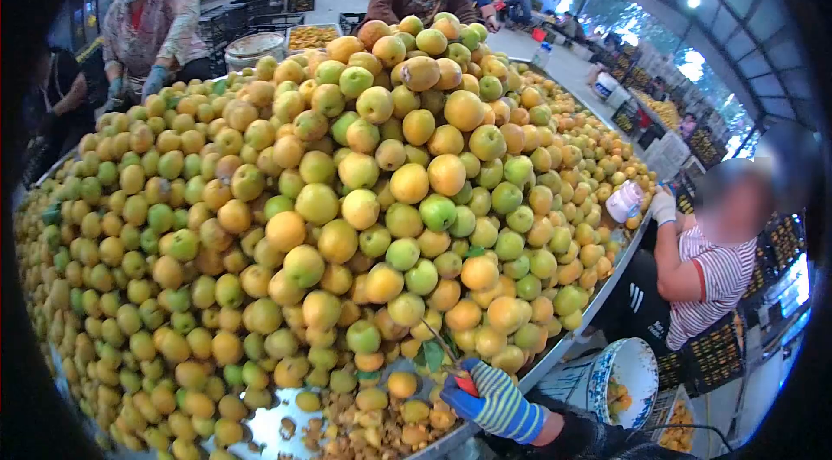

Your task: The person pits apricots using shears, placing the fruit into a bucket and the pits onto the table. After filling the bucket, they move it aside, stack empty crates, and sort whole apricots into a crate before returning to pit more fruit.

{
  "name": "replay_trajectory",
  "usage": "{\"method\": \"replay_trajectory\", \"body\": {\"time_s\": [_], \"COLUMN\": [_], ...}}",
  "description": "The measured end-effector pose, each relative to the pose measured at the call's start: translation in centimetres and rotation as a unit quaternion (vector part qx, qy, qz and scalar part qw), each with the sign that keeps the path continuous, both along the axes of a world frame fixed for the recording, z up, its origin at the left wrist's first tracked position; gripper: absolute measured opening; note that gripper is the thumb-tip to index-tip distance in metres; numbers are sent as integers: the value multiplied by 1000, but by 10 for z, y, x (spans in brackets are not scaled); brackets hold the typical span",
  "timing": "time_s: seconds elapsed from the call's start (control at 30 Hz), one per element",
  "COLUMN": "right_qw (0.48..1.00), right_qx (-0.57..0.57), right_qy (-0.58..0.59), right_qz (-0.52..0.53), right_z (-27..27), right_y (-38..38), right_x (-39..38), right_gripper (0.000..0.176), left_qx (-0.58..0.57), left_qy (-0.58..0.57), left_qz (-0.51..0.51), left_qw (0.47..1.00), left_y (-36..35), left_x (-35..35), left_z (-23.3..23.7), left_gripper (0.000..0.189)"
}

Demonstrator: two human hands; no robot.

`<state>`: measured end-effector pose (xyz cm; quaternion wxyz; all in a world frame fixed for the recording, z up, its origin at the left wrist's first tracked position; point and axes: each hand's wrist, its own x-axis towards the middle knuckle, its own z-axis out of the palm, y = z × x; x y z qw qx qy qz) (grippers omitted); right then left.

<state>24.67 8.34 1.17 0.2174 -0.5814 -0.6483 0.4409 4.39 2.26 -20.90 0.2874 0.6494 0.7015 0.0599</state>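
The glove is knit cloth, the fruit smooth-matt, the table shiny metal.

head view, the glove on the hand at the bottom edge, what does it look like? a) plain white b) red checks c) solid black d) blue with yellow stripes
d: the right hand wears a blue glove with yellow stripes, and it is closed on a small red object.
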Motion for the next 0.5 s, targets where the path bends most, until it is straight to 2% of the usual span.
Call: {"method": "replay_trajectory", "body": {"time_s": [0.03, 0.1, 0.13, 0.17, 0.2, 0.23, 0.27, 0.3, 0.37, 0.4, 0.43, 0.5], "right_qw": [993, 984, 986, 982, 979, 981, 974, 982, 978, 992, 990, 988], "right_qx": [83, 104, 108, 81, 144, 126, 177, 125, 175, 90, 118, 146], "right_qy": [-49, -91, -46, -86, 40, -13, 4, 71, -42, 8, -22, 18], "right_qz": [61, 111, 121, 145, 137, 148, 143, 126, 109, 88, 72, 40], "right_z": [4, 13, 1, 11, 10, 21, 27, 26, 13, 22, -7, 12], "right_y": [-1, -5, -8, -7, -10, -9, -10, -9, -3, 2, 13, 13], "right_x": [-4, -11, -9, -12, -14, -15, -16, -19, -16, -18, -15, -19], "right_gripper": [27, 26, 24, 22, 22, 21, 22, 23, 26, 45, 47, 47], "left_qx": [0, 1, 1, -3, -6, -10, -12, -14, -23, -32, -68, -246], "left_qy": [1, 0, -4, -8, -11, -17, -21, -24, -29, -33, -36, -18], "left_qz": [-6, -16, -26, -37, -49, -61, -74, -89, -119, -133, -144, -165], "left_qw": [1000, 1000, 1000, 999, 999, 998, 997, 996, 992, 990, 987, 955], "left_y": [-6, -22, -33, -46, -59, -67, -74, -81, -90, -94, -98, -88], "left_x": [-1, 2, 2, 3, 4, 7, 10, 15, 29, 35, 34, 36], "left_z": [4, 11, 15, 24, 29, 37, 46, 55, 75, 85, 104, 208], "left_gripper": [66, 67, 67, 67, 67, 67, 67, 67, 67, 67, 62, 51]}}
